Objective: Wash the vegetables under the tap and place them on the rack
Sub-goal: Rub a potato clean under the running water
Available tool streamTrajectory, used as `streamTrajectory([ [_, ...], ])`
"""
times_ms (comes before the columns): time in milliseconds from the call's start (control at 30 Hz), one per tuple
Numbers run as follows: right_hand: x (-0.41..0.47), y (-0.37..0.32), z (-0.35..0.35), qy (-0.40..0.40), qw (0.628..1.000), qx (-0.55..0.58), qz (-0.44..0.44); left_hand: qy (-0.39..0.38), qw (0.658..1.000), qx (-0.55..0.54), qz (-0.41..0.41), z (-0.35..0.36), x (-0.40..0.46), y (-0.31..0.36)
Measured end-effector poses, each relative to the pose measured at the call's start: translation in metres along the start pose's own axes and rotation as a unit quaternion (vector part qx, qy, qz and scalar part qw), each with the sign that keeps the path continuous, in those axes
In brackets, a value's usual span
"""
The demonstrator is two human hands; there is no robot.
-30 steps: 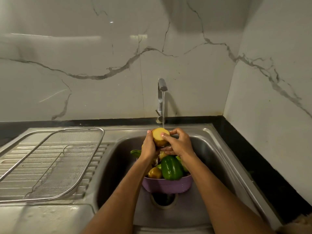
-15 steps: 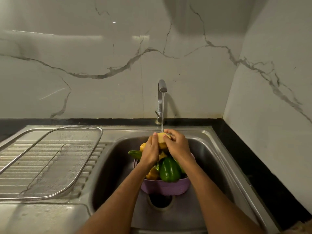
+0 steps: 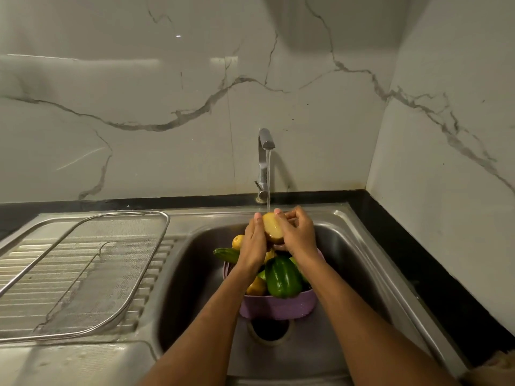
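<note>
both hands, left hand (image 3: 254, 240) and right hand (image 3: 296, 235), have a grip round what looks like a potato (image 3: 271, 229) under the running tap (image 3: 266, 140), so washing step; next it probably goes left onto the bare rack (image 3: 92, 271)

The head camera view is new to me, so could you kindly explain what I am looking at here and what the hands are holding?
There is no machine here: a person wears one wide-angle camera on the head, looking down at their own bare hands. The left hand and right hand together hold a yellowish potato under water running from the tap. Below them, in the steel sink, a purple bowl holds more vegetables, including a green pepper and a cucumber. To the left, a wire mesh rack lies on the ribbed draining board, with no vegetables on it yet.
</note>
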State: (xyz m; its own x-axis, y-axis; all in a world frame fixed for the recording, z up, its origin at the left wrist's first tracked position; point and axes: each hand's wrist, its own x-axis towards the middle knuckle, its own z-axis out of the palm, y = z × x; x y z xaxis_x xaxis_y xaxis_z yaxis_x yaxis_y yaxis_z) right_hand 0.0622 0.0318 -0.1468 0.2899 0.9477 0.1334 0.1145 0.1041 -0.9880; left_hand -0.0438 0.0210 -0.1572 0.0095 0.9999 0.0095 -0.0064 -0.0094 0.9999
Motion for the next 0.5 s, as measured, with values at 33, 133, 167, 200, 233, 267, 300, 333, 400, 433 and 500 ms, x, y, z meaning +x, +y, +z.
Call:
streamTrajectory([
  [33, 0.0, -0.001, -0.001, -0.01, 1.0, -0.002, 0.012, -0.003, 1.0, -0.001, -0.002, 0.0, 0.004, -0.006],
  [133, 0.0, -0.002, -0.005, -0.061, 0.995, 0.056, 0.056, 0.001, 1.0, 0.006, 0.01, -0.002, 0.006, -0.005],
  [167, -0.001, -0.002, -0.005, -0.09, 0.99, 0.087, 0.07, 0.006, 1.0, 0.005, 0.02, -0.003, 0.003, -0.001],
  [200, -0.002, -0.002, -0.004, -0.115, 0.984, 0.113, 0.08, 0.009, 1.0, 0.006, 0.026, -0.005, 0.005, 0.0],
  [233, -0.003, -0.003, -0.003, -0.133, 0.98, 0.123, 0.084, 0.012, 0.999, 0.007, 0.031, -0.007, 0.005, 0.0],
  [267, -0.004, -0.003, -0.002, -0.138, 0.98, 0.117, 0.082, 0.016, 0.999, 0.005, 0.039, -0.009, 0.005, 0.001],
  [300, -0.004, -0.004, 0.001, -0.128, 0.984, 0.102, 0.074, 0.017, 0.999, 0.004, 0.044, -0.01, 0.004, 0.003],
  [333, -0.003, -0.004, 0.003, -0.108, 0.988, 0.088, 0.066, 0.018, 0.999, 0.001, 0.046, -0.01, 0.003, 0.005],
  [400, -0.004, -0.002, 0.007, -0.047, 0.994, 0.075, 0.056, 0.009, 0.999, -0.003, 0.04, -0.008, 0.002, 0.006],
  [433, -0.003, 0.0, 0.008, -0.016, 0.995, 0.074, 0.06, -0.001, 0.999, -0.003, 0.04, -0.007, 0.002, 0.006],
  [500, -0.001, 0.002, 0.007, 0.013, 0.993, 0.078, 0.082, -0.018, 0.999, 0.004, 0.037, -0.008, 0.0, 0.006],
])
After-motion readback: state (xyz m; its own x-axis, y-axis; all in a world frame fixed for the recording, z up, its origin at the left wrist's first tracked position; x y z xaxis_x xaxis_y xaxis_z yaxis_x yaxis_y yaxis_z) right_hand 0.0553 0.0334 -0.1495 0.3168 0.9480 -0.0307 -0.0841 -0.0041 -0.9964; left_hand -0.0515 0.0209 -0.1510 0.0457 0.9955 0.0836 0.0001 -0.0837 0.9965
